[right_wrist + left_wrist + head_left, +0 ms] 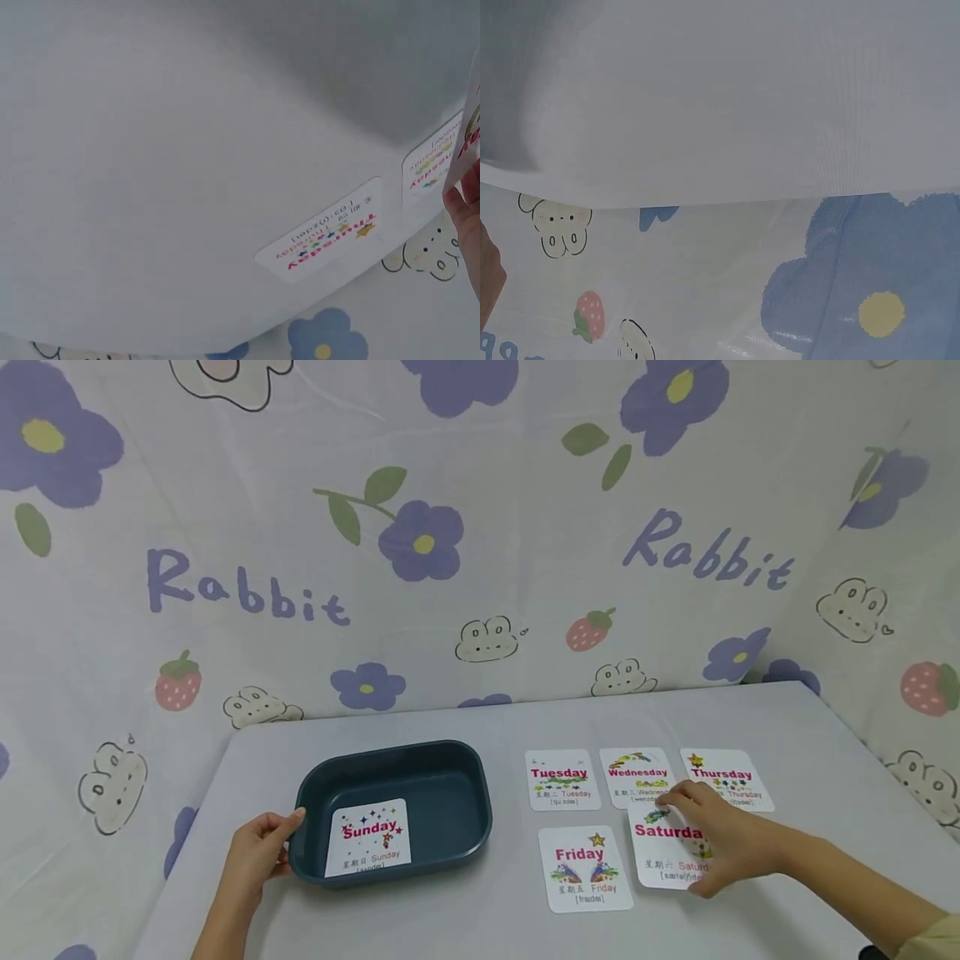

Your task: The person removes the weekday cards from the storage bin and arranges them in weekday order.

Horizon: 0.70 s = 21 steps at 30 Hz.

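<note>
The left hand (pixel 257 852) grips the tray (pixel 448 814) at its nine o'clock rim while the right hand (pixel 731 837) pinches the Saturday card (pixel 663 850), at the tray's three o'clock, where light edge pressure should avoid bending it or nudging the Friday card (pixel 585 869).

Left grip (pixel 255 850) holds dark tray (pixel 450 817); right grip (pixel 733 839) holds Saturday card (pixel 662 852).

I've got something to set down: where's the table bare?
Bare: the table right of the Thursday card, and the strip between the tray and the Friday card. Crowded: around the right hand, holding the Saturday card by the Wednesday card.
</note>
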Motion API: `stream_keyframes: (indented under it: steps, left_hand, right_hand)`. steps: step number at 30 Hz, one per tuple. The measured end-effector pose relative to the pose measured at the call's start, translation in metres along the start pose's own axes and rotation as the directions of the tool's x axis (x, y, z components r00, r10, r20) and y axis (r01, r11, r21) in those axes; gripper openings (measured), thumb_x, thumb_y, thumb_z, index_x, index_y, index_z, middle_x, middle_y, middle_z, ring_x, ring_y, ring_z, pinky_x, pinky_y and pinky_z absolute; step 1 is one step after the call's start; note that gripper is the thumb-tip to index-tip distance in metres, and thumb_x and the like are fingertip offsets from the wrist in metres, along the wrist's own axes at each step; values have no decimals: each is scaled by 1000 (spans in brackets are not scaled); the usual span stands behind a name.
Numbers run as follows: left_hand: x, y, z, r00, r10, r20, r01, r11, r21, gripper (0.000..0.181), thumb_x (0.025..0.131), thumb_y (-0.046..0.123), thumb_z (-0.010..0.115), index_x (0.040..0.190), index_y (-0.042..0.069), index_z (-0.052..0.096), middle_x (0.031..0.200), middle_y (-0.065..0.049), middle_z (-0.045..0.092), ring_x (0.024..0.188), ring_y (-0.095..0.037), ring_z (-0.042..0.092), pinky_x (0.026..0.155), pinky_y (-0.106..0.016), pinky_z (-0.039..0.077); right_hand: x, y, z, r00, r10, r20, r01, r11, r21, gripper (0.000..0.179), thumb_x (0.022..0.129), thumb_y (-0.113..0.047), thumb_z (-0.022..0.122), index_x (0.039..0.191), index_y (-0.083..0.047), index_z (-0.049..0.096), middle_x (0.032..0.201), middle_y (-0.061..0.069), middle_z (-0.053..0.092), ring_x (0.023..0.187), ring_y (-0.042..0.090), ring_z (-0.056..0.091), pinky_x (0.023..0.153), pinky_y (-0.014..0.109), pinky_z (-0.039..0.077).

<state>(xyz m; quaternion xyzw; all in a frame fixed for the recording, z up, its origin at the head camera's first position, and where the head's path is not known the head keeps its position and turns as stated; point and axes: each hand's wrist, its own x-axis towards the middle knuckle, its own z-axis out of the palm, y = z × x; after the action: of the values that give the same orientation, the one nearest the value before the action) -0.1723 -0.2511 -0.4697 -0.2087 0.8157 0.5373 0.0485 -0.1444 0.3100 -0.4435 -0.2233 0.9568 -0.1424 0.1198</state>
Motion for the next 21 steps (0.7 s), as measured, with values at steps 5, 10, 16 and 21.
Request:
stream_keyframes:
  steps: [5,10,16,21]
  left_hand:
    - [0,0,0,1000,-1,-1,1,1000,-3,41,88,40,59,90,-1,54,63,0,45,53,-12,46,49,-24,48]
    - [0,-1,-1,1000,-3,-4,3,1000,-10,40,89,39,59,90,-1,54,63,1,45,53,-12,46,49,-24,48]
    - [-1,1,0,1000,-3,-1,3,1000,-12,40,89,38,58,92,-2,53,62,1,45,52,-12,45,49,-23,47]
    - [-2,1,-1,1000,0,2,1,1000,-13,39,89,38,58,91,-1,53,62,0,45,52,-12,45,49,-23,47]
  right_hand:
    - [1,3,8,999,-7,38,6,1000,21,95,53,-52,81,129,-12,41,127,5,36,114,21,37,91,46,44]
    - [1,6,16,998,-11,57,10,1000,19,97,54,-55,80,131,-12,40,130,6,34,113,21,38,91,44,45]
    - [1,9,22,996,-2,88,-3,998,55,96,53,-54,81,131,-16,40,129,1,35,110,21,38,91,45,45]
    - [2,11,24,994,-2,107,-4,998,55,96,51,-54,81,130,-18,39,130,0,34,109,21,38,91,47,45]
